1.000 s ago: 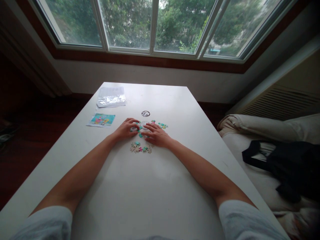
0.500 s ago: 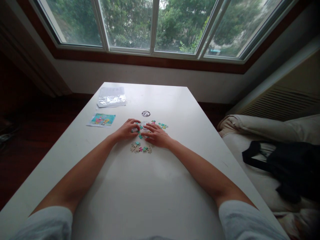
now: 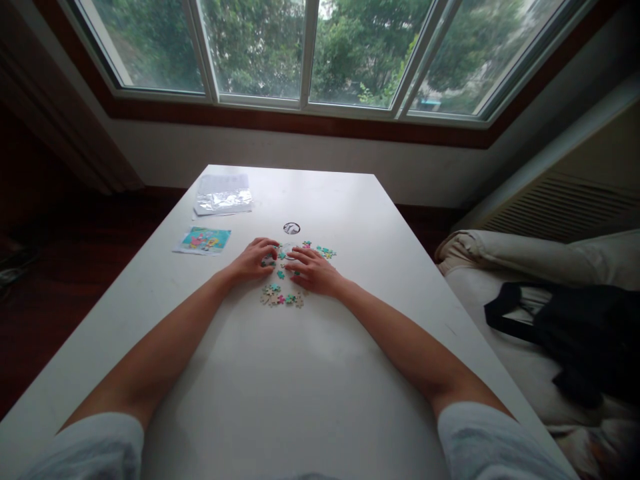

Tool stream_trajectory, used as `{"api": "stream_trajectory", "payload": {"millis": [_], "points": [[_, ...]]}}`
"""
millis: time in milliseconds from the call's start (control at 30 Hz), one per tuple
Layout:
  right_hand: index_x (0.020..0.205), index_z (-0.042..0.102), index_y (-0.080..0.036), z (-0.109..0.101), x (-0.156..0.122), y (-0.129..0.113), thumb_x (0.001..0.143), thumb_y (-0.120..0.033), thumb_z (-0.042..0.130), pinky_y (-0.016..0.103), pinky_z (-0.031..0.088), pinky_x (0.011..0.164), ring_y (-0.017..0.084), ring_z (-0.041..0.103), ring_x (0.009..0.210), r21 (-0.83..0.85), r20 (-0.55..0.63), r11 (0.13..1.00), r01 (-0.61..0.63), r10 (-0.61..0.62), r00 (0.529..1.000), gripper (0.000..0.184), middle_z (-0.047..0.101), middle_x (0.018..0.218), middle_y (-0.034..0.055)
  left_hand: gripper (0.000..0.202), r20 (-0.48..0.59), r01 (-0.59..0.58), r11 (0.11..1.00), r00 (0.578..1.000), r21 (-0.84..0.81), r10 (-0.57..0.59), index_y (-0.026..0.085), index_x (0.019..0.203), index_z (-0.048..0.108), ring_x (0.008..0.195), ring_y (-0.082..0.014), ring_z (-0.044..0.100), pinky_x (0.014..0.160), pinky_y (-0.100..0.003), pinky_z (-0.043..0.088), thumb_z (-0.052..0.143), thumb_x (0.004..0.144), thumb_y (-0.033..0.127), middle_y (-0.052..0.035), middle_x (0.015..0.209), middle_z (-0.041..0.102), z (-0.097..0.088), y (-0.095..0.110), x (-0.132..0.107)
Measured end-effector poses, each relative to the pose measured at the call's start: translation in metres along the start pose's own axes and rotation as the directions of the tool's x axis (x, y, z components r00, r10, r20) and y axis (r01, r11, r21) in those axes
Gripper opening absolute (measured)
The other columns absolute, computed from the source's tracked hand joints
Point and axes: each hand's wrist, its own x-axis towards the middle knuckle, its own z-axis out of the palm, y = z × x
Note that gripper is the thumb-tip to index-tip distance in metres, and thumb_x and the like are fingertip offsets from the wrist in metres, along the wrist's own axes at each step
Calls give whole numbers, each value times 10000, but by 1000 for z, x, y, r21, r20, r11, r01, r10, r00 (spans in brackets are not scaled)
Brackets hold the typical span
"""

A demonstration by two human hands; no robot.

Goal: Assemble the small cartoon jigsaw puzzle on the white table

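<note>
Jigsaw pieces [image 3: 281, 299] in teal, pink and grey-beige lie in loose groups around both hands. My left hand [image 3: 254, 259] rests at the left of the pile, fingers curved and thumb apart, over several pieces partly hidden beneath it. Across a narrow gap, my right hand [image 3: 314, 272] lies palm down with spread fingers, covering other pieces. Between the fingertips sits a clear round object [image 3: 289, 249], too small to make out fully. One teal piece [image 3: 281, 275] lies in the gap between the hands. More coloured pieces [image 3: 326, 253] lie beyond my right hand.
A small cartoon picture sheet [image 3: 203, 241] lies left on the white table [image 3: 300, 387]. Behind it is a clear plastic bag on papers [image 3: 223, 193]. A round black-and-white disc [image 3: 291, 228] lies beyond the pieces. To the right stands a pale sofa [image 3: 480, 293] with a dark bag [image 3: 590, 327].
My left hand has drawn slightly left, away from the middle pieces, and its thumb has shifted. My right hand is almost still, its fingertips a little further right.
</note>
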Motion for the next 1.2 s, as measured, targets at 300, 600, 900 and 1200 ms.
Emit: {"api": "stream_trajectory", "payload": {"millis": [300,600,900,1200], "points": [[1083,734,-238,3,-2,10,983,-330,607,526,406,1141,272,495,1383,69,-107,997,-41,49,993,186,678,1330,90,262,-45,2,998,999,64,1,280,1138,719,1366,-277,429,1189,-512,378,602,904,288,-53,1389,599,3,-3,1],[1033,722,-231,0,-6,18,962,-319,623,524,410,1127,279,506,1361,74,-139,990,-118,127,982,150,692,1290,91,177,-77,7,998,997,69,-1,262,1052,700,1348,-279,455,1165,-507,407,638,898,324,-58,1366,615,3,4,2],[1004,710,-244,4,-6,17,918,-276,656,536,399,1140,279,458,1398,92,-110,992,-90,100,989,107,649,1362,88,240,-66,37,996,997,82,-31,257,1119,673,1353,-295,460,1159,-529,401,654,890,326,-74,1365,616,7,9,3],[1008,696,-231,-6,-8,19,939,-263,626,492,417,1107,279,477,1357,52,-114,982,-181,186,976,103,627,1370,96,328,20,-40,998,999,47,39,282,1185,663,1401,-294,410,1190,-522,379,685,870,374,-60,1432,571,5,7,2]]}}
